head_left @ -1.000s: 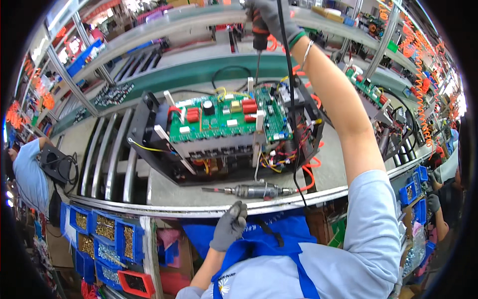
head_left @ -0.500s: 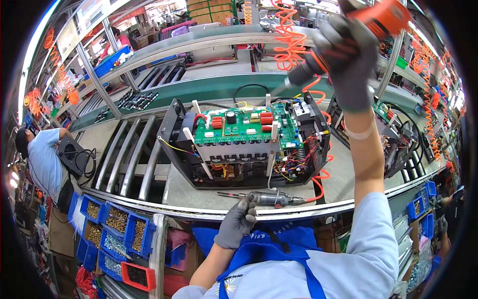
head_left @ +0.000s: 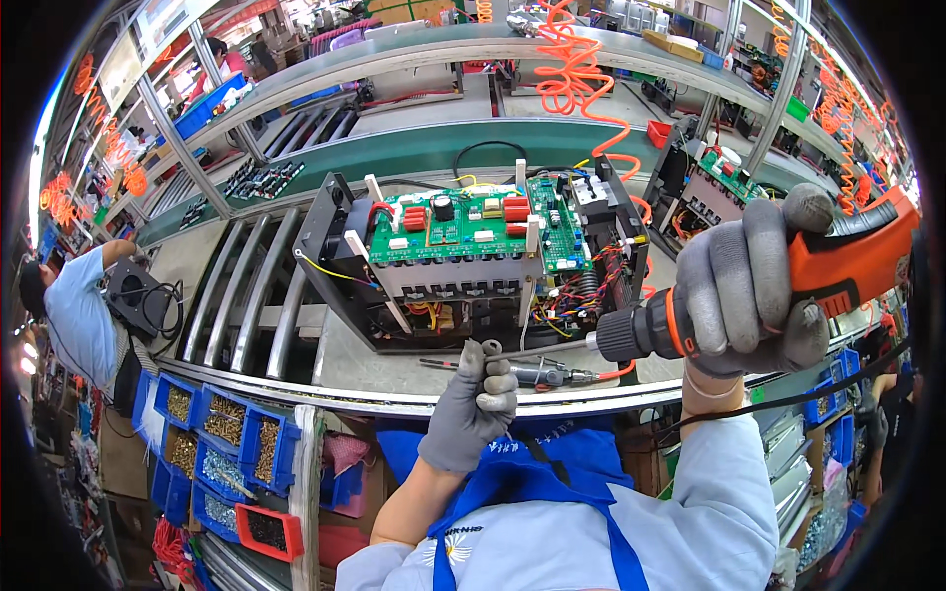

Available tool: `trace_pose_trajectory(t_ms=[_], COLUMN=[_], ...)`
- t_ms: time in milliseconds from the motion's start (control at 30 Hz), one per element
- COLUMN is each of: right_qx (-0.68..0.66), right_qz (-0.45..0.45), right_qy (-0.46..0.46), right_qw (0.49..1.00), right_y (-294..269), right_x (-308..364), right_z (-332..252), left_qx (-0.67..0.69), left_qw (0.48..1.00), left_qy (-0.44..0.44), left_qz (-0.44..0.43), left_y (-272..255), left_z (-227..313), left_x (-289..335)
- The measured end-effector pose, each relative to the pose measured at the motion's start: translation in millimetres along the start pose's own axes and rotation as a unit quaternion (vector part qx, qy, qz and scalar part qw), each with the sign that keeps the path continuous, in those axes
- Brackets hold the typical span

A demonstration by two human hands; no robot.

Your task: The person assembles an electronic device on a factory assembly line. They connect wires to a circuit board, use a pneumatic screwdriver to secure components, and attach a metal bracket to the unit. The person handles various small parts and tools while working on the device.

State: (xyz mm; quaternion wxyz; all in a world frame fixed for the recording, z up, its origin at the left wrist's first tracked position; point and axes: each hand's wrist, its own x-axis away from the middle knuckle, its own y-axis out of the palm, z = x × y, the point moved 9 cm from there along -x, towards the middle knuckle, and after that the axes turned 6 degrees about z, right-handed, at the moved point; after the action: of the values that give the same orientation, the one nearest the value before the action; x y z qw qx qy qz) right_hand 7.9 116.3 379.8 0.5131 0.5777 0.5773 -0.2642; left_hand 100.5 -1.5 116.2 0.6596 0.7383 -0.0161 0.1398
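Note:
My right hand [head_left: 744,286], in a grey glove, is wrapped round an orange and black power drill [head_left: 862,256] at the right. Its long thin bit [head_left: 554,348] points left, and the tip reaches the fingers of my left hand [head_left: 465,414]. That gloved hand is closed, thumb and forefinger pinched at the tip; whatever small thing they hold is hidden. Just beyond stands an open black metal chassis [head_left: 325,256] with a green circuit board [head_left: 458,231] on top and wiring at its right end. A slim grey air screwdriver [head_left: 542,375] lies along the bench's front edge, partly behind my left fingers.
Blue bins [head_left: 281,455] of screws and a red bin [head_left: 258,545] stand at the lower left. Metal rollers [head_left: 251,295] lie left of the chassis. A coiled orange hose [head_left: 572,74] hangs at the back. Another chassis [head_left: 695,202] is at right; a person [head_left: 74,305] works far left.
My right hand has brought the drill down from high at the upper right, its bit now at my left fingers. My left hand has risen slightly, still pinched.

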Motion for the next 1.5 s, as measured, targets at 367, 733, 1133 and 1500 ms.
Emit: trace_pose_trajectory(t_ms=[367, 733, 1133, 1500], right_qx=[0.011, 0.372, 0.468, 0.536], right_qz=[-0.040, 0.097, 0.161, 0.179], right_qy=[-0.003, -0.134, -0.034, 0.024], right_qw=[0.999, 0.913, 0.868, 0.825], right_y=[7.8, -64.9, -142.6, -233.0], right_x=[-7.4, -76.3, -119.6, -147.5], right_z=[0.9, -35.8, 62.2, 61.8], left_qx=[-0.100, -0.110, -0.025, -0.013], left_qw=[0.993, 0.991, 0.982, 0.972], left_qy=[0.055, 0.015, 0.047, 0.049], left_qz=[0.037, 0.073, 0.181, 0.230], left_y=[3.8, -61.2, -182.5, -194.0], left_z=[8.4, 16.0, 48.6, 58.9], left_x=[-3.1, -19.0, 15.5, -6.3])
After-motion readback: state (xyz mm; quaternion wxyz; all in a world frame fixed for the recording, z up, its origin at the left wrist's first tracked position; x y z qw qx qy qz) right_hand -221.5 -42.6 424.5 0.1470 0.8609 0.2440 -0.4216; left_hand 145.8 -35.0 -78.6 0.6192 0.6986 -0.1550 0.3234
